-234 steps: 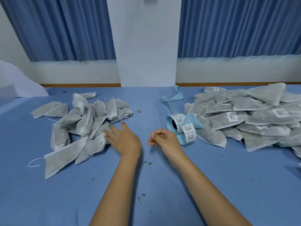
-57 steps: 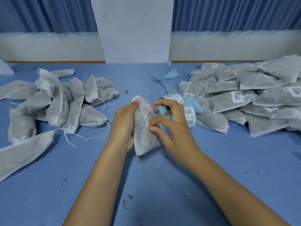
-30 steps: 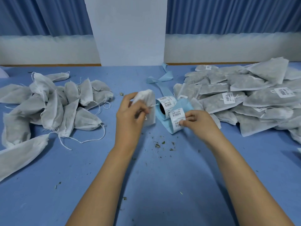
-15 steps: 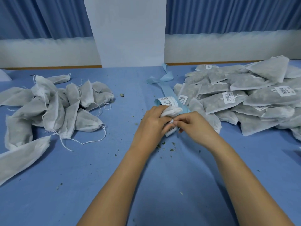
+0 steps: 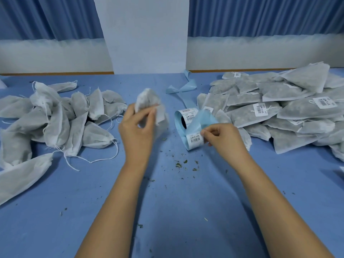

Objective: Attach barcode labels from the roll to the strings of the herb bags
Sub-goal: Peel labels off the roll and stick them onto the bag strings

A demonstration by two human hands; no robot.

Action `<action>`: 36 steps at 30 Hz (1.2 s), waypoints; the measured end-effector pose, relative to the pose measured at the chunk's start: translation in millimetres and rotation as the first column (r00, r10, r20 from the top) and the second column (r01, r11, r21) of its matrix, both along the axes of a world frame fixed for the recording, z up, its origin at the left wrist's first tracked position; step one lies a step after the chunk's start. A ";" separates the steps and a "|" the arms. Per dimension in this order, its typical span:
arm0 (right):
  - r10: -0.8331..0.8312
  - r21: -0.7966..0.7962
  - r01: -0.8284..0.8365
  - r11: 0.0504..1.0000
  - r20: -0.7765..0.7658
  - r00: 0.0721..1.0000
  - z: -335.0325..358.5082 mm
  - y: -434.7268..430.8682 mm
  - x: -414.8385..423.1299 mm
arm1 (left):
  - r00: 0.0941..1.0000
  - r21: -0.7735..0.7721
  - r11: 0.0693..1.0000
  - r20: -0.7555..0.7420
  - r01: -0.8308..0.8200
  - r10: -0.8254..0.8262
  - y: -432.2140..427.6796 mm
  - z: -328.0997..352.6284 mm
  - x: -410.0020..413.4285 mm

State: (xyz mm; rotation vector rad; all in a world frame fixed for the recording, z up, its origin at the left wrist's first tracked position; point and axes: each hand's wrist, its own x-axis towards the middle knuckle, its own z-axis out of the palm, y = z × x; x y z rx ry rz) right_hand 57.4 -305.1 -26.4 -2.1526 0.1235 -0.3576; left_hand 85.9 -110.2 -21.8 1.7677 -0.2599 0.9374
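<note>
My left hand (image 5: 136,130) grips a white herb bag (image 5: 149,101) and holds it up above the blue table, blurred by motion. A label roll (image 5: 185,116) on light-blue backing lies just right of it. My right hand (image 5: 220,137) pinches the edge of a barcode label (image 5: 195,140) on the loose end of the backing strip. An unlabelled pile of herb bags (image 5: 55,116) with loose strings lies at the left. A pile of labelled bags (image 5: 279,112) lies at the right.
The used light-blue backing strip (image 5: 186,88) trails toward the back wall. Dry herb crumbs (image 5: 182,162) are scattered on the blue table (image 5: 167,211) between my arms. One long white bag (image 5: 22,175) lies at the near left edge.
My left hand moved left and up, away from the roll, with the herb bag. My right hand stayed at the roll's loose end and now pinches a label there.
</note>
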 end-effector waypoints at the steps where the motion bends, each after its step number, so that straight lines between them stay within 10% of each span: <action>1: -0.081 -0.018 0.082 0.996 0.054 0.995 0.1 0.2 -0.3 | 1.000 0.021 1.000 0.028 -0.011 0.010 4.6 0.5 -1.4; 4: -0.152 -0.037 0.166 0.985 0.253 0.955 5.6 8.7 -4.3 | 0.985 0.257 0.964 0.136 0.067 -0.104 -1.3 -4.5 -8.7; 8: 0.142 0.425 -0.197 0.884 0.158 0.977 14.0 32.4 -14.9 | 0.942 0.400 0.912 0.263 0.090 -0.208 -14.2 -8.2 -9.3; 14: 0.217 0.585 -0.253 0.771 0.132 0.967 20.4 28.8 -18.2 | 0.904 0.497 0.865 0.334 0.072 -0.267 -21.5 -9.2 -9.3; 23: -0.011 0.616 -0.007 0.788 0.026 1.000 25.9 5.0 -13.1 | 0.978 0.163 0.965 0.011 0.205 -0.210 -7.6 4.0 -17.0; 36: 0.176 0.628 -0.056 0.776 -0.131 0.976 15.6 22.6 -15.7 | 0.960 0.405 0.887 0.067 0.223 -0.272 -15.2 -3.4 -12.6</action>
